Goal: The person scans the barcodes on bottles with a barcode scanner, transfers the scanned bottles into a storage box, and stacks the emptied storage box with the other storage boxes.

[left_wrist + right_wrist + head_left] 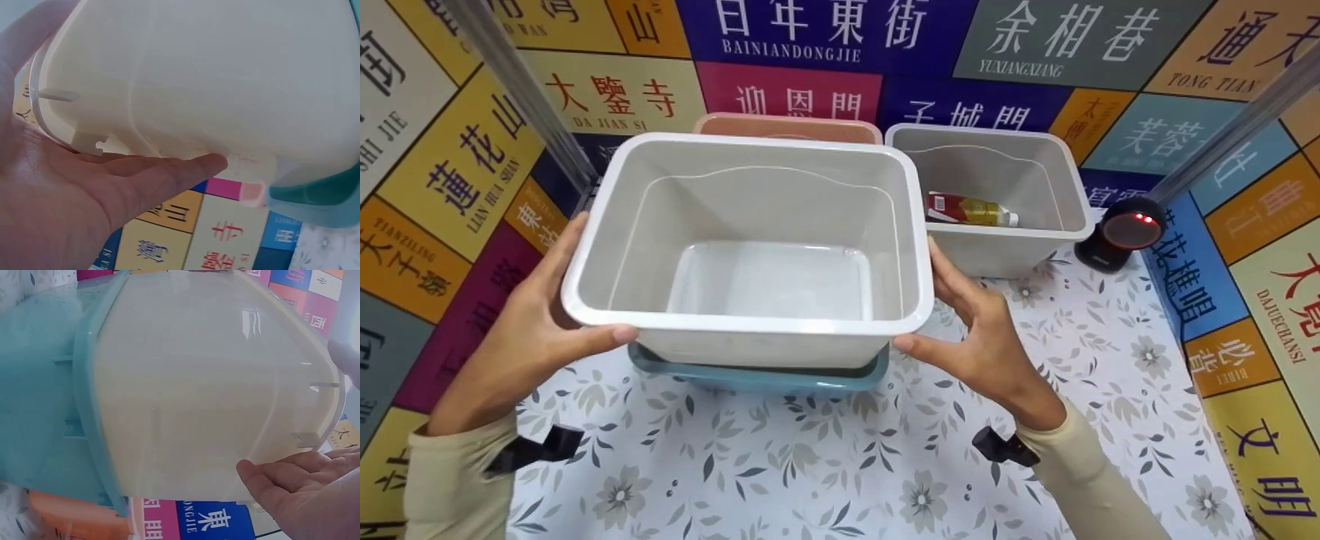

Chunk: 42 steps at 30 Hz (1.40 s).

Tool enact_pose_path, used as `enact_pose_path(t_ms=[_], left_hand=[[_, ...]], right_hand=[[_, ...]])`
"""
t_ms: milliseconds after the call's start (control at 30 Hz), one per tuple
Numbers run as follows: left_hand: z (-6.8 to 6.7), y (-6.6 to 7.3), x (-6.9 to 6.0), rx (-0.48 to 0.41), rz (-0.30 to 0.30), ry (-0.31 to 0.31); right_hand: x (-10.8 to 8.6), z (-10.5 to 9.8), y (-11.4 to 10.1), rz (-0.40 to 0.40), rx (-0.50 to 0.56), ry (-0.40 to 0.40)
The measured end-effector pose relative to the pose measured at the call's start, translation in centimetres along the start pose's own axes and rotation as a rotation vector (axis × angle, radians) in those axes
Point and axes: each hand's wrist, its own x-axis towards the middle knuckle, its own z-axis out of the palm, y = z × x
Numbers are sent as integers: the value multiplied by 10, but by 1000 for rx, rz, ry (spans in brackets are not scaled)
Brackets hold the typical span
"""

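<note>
A white plastic bin, its mouth tilted toward me, is held between both hands. My left hand grips its left end, thumb over the near rim corner and fingers along the outer wall. At the opposite end my right hand holds it likewise, thumb at the near right corner. In the right wrist view the fingers lie against the bin's side. A teal bin stands underneath, and the white bin's lower end is at its mouth. Most of the teal bin is hidden in the head view.
Behind stands a salmon-coloured bin, mostly covered by the white one. A grey-white bin at the right contains a bottle with a red and yellow label. Beside it is a black scanner-like device. Printed panels surround the flower-patterned table.
</note>
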Motion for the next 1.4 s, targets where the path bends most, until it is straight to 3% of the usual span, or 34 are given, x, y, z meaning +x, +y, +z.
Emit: enact_pose_path(t_ms=[300,700,1167,1400], left_hand=[[3,-24,0,-91,-7,-19],[4,-48,-3,-97,-50,-60],[7,-66,-5,-105,-65,-68],[8,-75,-6,-35,-85,-71]], right_hand=[[-8,8,12,61,70,-6],[-20,18,25,158,137,-20],[-34,26,38,183,145,-24],[-39,31,44,189,160,-31]])
